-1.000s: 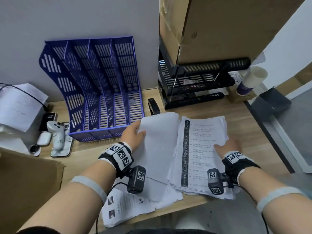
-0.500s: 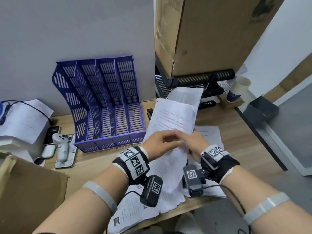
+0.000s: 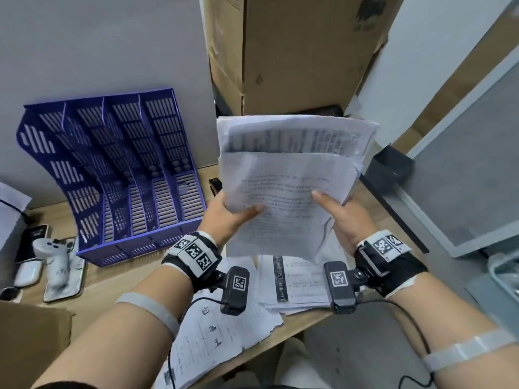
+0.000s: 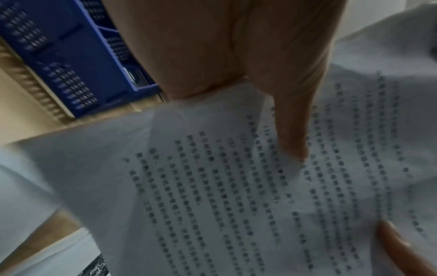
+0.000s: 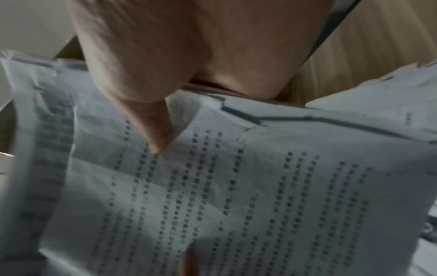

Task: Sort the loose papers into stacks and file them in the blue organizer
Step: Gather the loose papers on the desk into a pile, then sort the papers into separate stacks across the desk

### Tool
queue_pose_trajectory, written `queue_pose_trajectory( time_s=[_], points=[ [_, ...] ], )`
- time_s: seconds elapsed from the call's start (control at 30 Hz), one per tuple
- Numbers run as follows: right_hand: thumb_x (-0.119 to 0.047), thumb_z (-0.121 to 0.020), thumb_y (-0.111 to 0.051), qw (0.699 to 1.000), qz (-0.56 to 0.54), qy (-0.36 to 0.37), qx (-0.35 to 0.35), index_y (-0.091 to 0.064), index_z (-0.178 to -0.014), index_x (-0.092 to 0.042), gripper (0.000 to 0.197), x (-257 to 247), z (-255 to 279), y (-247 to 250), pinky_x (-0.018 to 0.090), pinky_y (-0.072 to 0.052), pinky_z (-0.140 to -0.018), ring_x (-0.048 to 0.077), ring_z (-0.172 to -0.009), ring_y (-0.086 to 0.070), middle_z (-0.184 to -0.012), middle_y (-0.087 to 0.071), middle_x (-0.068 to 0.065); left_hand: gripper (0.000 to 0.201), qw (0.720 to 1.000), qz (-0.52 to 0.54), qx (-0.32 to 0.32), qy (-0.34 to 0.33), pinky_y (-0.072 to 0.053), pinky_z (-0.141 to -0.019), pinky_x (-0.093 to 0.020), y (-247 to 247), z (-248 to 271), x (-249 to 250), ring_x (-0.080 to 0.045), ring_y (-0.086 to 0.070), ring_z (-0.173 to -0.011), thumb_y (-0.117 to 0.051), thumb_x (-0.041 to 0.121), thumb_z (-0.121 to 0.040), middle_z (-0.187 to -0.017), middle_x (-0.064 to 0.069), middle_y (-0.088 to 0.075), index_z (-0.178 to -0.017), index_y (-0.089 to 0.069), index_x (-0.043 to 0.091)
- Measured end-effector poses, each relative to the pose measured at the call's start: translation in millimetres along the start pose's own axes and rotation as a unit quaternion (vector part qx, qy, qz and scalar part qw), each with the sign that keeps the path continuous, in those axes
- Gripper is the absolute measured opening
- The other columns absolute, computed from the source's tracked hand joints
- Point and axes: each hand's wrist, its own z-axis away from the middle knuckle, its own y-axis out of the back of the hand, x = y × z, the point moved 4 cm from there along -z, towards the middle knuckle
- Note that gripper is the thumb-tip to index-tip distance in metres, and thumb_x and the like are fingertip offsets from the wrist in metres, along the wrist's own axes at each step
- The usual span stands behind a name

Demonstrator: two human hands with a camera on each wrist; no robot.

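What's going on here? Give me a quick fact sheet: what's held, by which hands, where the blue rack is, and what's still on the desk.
held: sheaf of printed papers, raised above the desk
left hand: grips the sheaf's left edge, thumb on front
right hand: grips the right edge, thumb on front
blue organizer: to the left on the desk, slots show no papers
loose papers on desk: lying below the hands, unsorted

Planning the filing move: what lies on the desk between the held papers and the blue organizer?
Only a black stapler, beside the blue organizer, left of the held papers; head view.
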Motion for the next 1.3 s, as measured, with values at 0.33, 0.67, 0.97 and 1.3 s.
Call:
queue_pose_trajectory(
  time_s=[0.33, 0.67, 0.97, 1.3],
  points=[
    [-0.015, -0.095, -0.057, 0.973, 0.231, -0.025, -0.003, -0.062, -0.09, -0.019, 0.008, 76.8, -1.6, 34.2, 0.008, -0.044, -0.056, 0.018, -0.077, -0.063, -0.081, -0.062, -0.001, 0.015, 0.984, -0.176, -0.017, 0.008, -0.05, -0.076, -0.028, -32.2, 6.9, -38.4, 0.002, -0.066, -0.074, -0.07, 0.022, -0.09, -0.083, 0.011, -0.071, -0.083, -0.068, 0.035],
    [-0.021, -0.096, -0.056, 0.974, 0.215, -0.069, 0.007, -0.066, -0.112, -0.018, 0.019, 74.3, -38.0, 56.8, 0.024, -0.052, -0.073, 0.016, -0.096, -0.067, -0.107, -0.07, -0.007, 0.017, 0.994, 0.056, 0.052, 0.084, -0.055, -0.095, -0.052, -45.8, -29.4, -38.5, -0.029, -0.072, -0.102, -0.068, 0.022, -0.091, -0.107, -0.006, -0.077, -0.107, -0.071, 0.017],
    [-0.014, -0.082, -0.068, 0.978, 0.108, -0.14, 0.109, -0.064, -0.104, -0.013, 0.023, 106.5, -35.8, 73.0, 0.032, -0.055, -0.079, 0.016, -0.089, -0.064, -0.103, -0.07, 0.007, 0.02, 0.998, -0.002, 0.011, 0.063, -0.06, -0.076, -0.028, -63.2, -22.2, -41.2, -0.015, -0.073, -0.09, -0.079, 0.023, -0.081, -0.1, -0.004, -0.077, -0.099, -0.073, 0.019],
    [-0.014, -0.094, -0.052, 0.959, 0.252, -0.119, 0.046, -0.059, -0.123, -0.016, 0.029, 100.9, -49.0, 74.9, 0.037, -0.053, -0.087, 0.023, -0.1, -0.064, -0.113, -0.068, 0.001, 0.016, 0.984, -0.085, 0.016, 0.153, -0.059, -0.088, -0.047, -57.1, -27.4, -63.0, -0.028, -0.072, -0.099, -0.062, 0.019, -0.095, -0.11, -0.008, -0.074, -0.11, -0.066, 0.016]
  ],
)
